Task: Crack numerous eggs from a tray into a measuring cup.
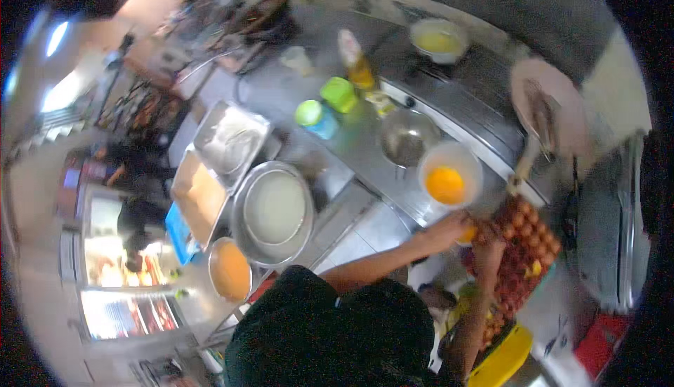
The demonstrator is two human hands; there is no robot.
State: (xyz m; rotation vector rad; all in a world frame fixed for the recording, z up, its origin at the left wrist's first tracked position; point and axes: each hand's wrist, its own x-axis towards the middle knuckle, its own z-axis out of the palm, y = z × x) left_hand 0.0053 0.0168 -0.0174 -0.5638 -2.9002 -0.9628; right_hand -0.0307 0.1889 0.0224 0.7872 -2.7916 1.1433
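Note:
My left hand (457, 224) is at the lower right, just below a translucent white tub (474, 163) that holds orange-yellow egg yolk (445, 184). Close beside it, my right hand (489, 239) is over the near edge of a tray of brown eggs (529, 224). Something yellow-orange shows by the fingers of my left hand; blur hides what exactly either hand holds. The lower part of the egg tray looks dark red, with a small yellow thing on it. A steel bowl (409, 137) stands beyond the tub.
A large metal pot (239, 229) with pale contents, rectangular metal pans (260, 124) and a bowl of orange mixture (231, 268) are at left. Green-lidded containers (342, 94) and a bottle (358, 63) stand at the centre. A white bowl (439, 53) is behind. Something yellow (503, 360) lies near the eggs.

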